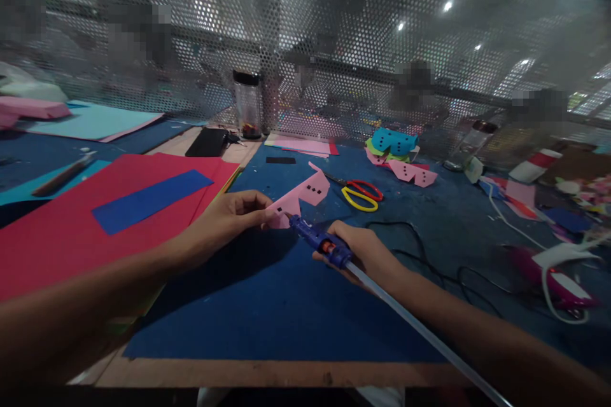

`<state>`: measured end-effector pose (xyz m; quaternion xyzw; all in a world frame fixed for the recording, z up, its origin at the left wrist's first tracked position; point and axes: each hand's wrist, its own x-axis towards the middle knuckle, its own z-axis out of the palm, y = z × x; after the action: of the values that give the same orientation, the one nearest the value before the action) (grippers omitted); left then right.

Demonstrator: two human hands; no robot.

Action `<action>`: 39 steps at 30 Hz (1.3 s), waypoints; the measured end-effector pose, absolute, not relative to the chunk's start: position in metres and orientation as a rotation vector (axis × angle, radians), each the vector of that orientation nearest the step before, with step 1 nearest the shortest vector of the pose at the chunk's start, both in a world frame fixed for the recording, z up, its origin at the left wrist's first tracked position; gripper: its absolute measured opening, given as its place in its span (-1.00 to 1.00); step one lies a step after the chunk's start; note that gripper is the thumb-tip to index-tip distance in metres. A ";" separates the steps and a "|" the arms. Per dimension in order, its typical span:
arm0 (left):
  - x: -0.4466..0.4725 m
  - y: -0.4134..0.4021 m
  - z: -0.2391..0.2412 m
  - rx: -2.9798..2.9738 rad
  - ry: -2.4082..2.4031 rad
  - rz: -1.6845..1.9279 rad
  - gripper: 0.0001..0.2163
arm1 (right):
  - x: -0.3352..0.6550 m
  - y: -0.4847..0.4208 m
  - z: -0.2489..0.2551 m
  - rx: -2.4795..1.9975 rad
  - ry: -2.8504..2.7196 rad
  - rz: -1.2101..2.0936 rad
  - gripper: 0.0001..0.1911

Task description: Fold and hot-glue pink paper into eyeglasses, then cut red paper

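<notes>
My left hand (228, 218) pinches the near end of a folded pink paper cutout (301, 196) with small black squares on it, held just above the blue mat (267, 305). My right hand (363, 252) is wrapped round a blue glue gun (319, 240) with a long clear glue stick (420, 327) trailing back along my forearm. The gun's nozzle touches the pink cutout close to my left fingertips.
Red sheets with a blue strip (147, 201) lie at left. Red and yellow scissors (361, 194) sit behind the cutout. Pink and blue cutouts (398, 156) are piled at the back. A jar (247, 104), black cables (429, 261) and a perforated metal screen (334, 44) are also there.
</notes>
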<state>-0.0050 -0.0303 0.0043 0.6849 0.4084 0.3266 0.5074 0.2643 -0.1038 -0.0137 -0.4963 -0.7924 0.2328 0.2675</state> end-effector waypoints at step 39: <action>-0.008 -0.025 -0.002 1.639 0.966 0.795 -0.79 | 0.262 -0.102 -0.024 -1.372 -2.076 0.610 -0.78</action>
<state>-0.0076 -0.0250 -0.0018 0.6818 0.4020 0.3307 0.5140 0.2618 -0.1023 -0.0238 -0.5132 -0.7766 0.2282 0.2855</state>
